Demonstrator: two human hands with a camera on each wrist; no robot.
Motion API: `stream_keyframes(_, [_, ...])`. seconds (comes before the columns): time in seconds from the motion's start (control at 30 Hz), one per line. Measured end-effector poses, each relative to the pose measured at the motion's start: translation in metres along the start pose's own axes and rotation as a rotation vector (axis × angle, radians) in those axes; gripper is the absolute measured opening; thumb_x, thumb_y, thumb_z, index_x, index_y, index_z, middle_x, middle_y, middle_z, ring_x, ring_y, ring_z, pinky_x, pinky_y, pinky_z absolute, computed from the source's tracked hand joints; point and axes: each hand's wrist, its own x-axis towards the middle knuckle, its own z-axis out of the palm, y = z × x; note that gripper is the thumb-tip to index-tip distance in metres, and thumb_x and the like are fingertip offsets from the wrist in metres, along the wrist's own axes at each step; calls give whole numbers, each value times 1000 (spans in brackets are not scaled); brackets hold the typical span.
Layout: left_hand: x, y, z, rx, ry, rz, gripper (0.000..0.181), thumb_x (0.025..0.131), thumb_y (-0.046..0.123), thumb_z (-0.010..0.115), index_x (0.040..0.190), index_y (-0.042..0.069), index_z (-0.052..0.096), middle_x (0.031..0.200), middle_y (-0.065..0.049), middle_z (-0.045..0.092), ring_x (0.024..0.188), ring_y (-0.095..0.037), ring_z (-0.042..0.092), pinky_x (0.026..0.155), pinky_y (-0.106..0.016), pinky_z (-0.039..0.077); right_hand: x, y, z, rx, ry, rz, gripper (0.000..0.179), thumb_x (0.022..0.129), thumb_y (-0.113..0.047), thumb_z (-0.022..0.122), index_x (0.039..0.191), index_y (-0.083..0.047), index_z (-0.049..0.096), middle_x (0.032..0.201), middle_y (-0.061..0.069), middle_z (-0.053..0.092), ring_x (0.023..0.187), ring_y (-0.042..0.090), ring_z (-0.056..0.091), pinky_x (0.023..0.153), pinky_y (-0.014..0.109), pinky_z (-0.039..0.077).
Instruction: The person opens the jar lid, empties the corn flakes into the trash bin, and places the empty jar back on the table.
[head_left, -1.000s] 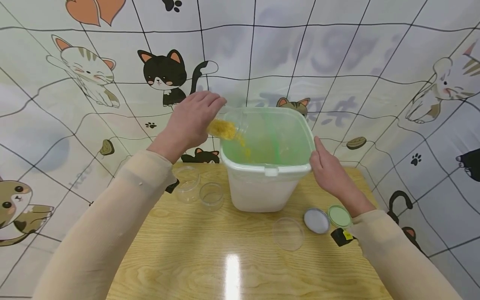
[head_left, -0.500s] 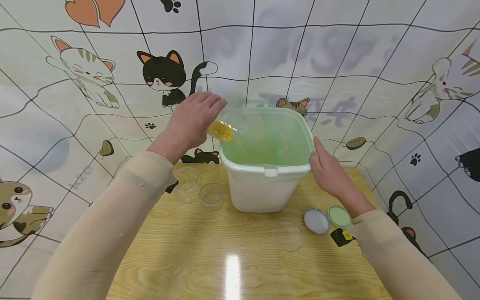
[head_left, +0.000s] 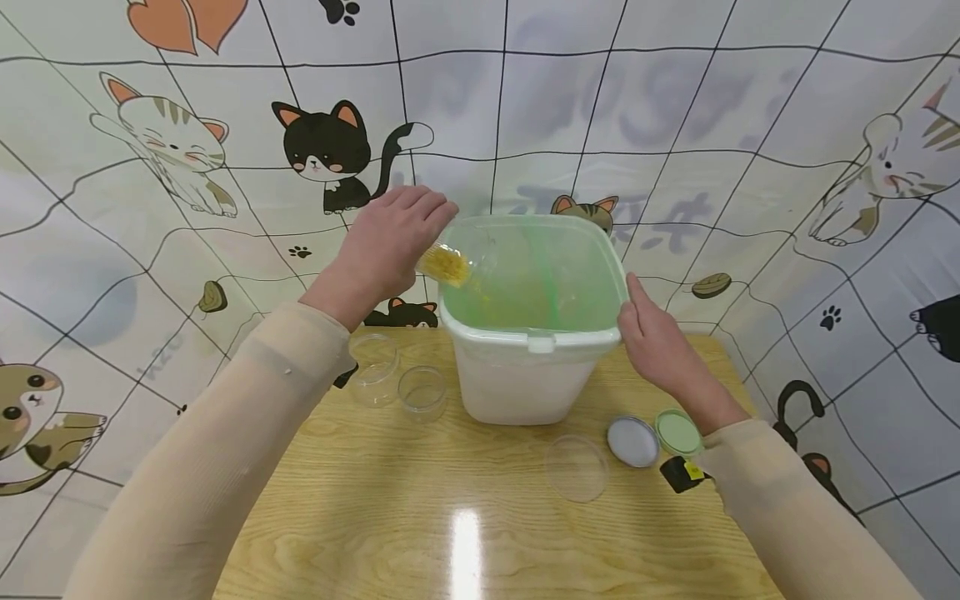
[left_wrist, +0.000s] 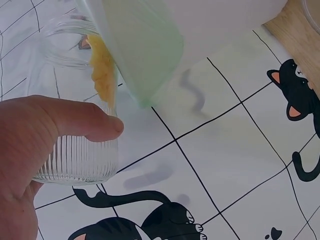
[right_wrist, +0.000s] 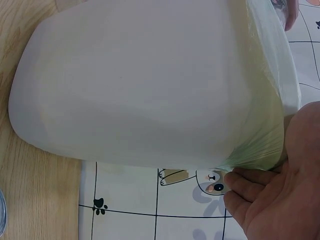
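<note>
My left hand (head_left: pixel 386 254) holds a clear glass jar (left_wrist: pixel 75 155) with vertical ribs, tilted at the left rim of a white bin (head_left: pixel 525 379). Yellow grain-like bits (head_left: pixel 444 264) lie in the jar, clumped along one side in the left wrist view. A pale green bag (head_left: pixel 577 283) lines the bin and folds over its rim. At the opposite side, my right hand (head_left: pixel 660 342) grips the bin's rim, its fingers (right_wrist: pixel 250 190) against the overhanging bag. The thumb's tip is hidden in the right wrist view.
Two clear empty jars (head_left: pixel 422 387) stand left of the bin on the wooden table (head_left: pixel 390 517). To its right lie a clear disc (head_left: pixel 576 468), a silver lid (head_left: pixel 633 442) and a green lid (head_left: pixel 678 432). A cat-patterned sheet (head_left: pixel 465 100) hangs close behind.
A second ago yellow bits were falling from the jar into the bin; fewer show at its mouth now. The left hand and jar have shifted slightly. The right hand stays at the rim.
</note>
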Motion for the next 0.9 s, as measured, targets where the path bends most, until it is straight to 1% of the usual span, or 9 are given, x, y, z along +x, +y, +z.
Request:
stream_keyframes(0.17, [0,-1,0,-4,12,1,72,75,-13,63,140,7,42,141,-10,49,135,-30,41,120,-45,28,0,-1,0,4,0,2,61,103,-29,11,155,-1,-4,161,23,11,146,45,18,118,59,19])
stream_keyframes(0.33, [0,0,0,23,-1,13,73,74,-11,64,141,8,40,142,-9,47,136,-29,40,120,-44,28,1,-2,0,5,2,11,61,103,-30,11,155,-2,-4,161,22,10,147,44,17,119,59,18])
stream_keyframes(0.43, [1,0,-1,25,5,13,74,74,-11,64,141,8,40,143,-9,47,137,-29,39,120,-44,27,1,-2,0,4,-1,12,61,103,-30,11,155,-2,-4,161,22,10,147,44,17,119,59,18])
stream_keyframes(0.67, [3,2,-1,10,39,9,73,75,-12,63,141,8,41,142,-10,48,137,-30,39,120,-45,27,0,0,0,6,-9,15,61,103,-30,11,155,-3,-4,161,23,11,146,46,18,118,60,19])
stream_keyframes(0.77, [3,2,-1,7,63,10,71,76,-13,62,141,8,41,142,-9,48,136,-30,40,120,-46,28,0,0,-1,4,-6,15,61,103,-30,11,155,-2,-4,161,23,10,146,45,18,118,60,19])
stream_keyframes(0.9, [4,3,-3,16,101,31,68,77,-14,59,139,7,42,140,-10,49,135,-30,40,119,-45,30,0,1,-1,5,1,7,61,103,-30,11,155,-2,-4,161,23,10,146,45,17,118,59,18])
